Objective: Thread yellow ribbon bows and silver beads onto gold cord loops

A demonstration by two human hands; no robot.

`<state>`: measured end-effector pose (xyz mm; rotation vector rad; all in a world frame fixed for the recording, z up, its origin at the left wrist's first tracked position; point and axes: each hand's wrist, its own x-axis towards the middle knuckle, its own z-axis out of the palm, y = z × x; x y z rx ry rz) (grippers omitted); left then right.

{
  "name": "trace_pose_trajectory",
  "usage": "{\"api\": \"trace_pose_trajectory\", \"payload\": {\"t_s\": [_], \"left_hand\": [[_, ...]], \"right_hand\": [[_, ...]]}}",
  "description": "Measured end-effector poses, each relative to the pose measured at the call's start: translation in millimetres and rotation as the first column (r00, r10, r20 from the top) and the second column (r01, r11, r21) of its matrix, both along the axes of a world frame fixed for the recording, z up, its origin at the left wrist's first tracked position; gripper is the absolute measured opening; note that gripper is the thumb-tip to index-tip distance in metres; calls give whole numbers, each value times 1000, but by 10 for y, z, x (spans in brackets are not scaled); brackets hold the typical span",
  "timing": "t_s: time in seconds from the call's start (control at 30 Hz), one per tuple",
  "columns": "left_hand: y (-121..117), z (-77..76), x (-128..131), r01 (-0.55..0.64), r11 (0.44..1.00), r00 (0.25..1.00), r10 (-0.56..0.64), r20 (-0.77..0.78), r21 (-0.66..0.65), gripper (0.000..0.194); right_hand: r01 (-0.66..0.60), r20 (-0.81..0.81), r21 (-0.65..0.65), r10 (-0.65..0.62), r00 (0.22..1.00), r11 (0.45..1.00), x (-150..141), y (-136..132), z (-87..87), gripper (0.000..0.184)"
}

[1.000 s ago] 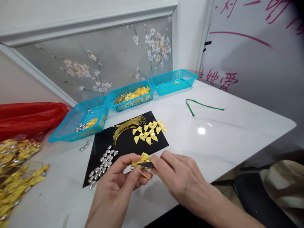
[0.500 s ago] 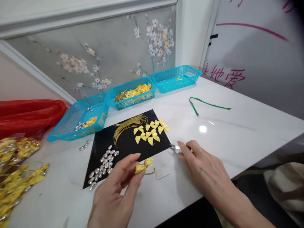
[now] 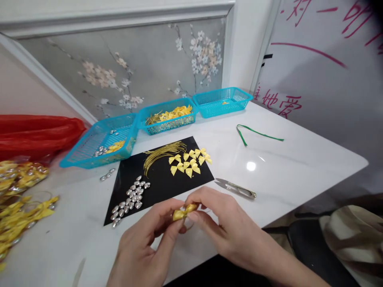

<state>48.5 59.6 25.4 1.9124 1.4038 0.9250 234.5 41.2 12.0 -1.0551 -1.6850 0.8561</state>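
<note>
A small yellow ribbon bow [image 3: 178, 215] with a loop of gold cord is held between both hands, just above the white table. My left hand [image 3: 146, 239] pinches its left side between thumb and fingers. From the right, the thumb and fingers of my right hand [image 3: 230, 227] are closed on the bow's other side. Thread snips [image 3: 236, 188] lie on the table beyond my right hand. Behind the hands, a black mat [image 3: 161, 181] bears silver beads [image 3: 136, 195], gold cords [image 3: 161, 153] and several yellow bows [image 3: 190, 161].
Along the wall stand three blue baskets: a left one [image 3: 86, 161] with beads and yellow pieces, a middle one [image 3: 167, 128] heaped with bows, and a right one [image 3: 221, 111]. A green ribbon [image 3: 260, 133] lies right. Finished-looking yellow pieces [image 3: 24, 223] and red plastic [image 3: 38, 133] sit left.
My right hand has let go of the snips, which now lie on the table, and has moved left to grip the bow. My left hand still holds it.
</note>
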Motion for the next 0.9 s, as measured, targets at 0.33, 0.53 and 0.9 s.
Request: {"api": "trace_pose_trajectory", "payload": {"t_s": [0.33,0.53,0.9], "left_hand": [[-386,43,-72,-37,971,966,95,240,-237,48],[-499,65,-253,-95,942,934,196,298,-323,46],[-680,216,-308,-9,980,899,95,428,-197,22]], "right_hand": [[288,-184,144,-260,948,947,-281,-212,-100,16],[-60,-568,-254,-99,817,965,-350,-362,-26,9],[-45,-490,-190,-54,870,981,-557,-552,72,18]]}}
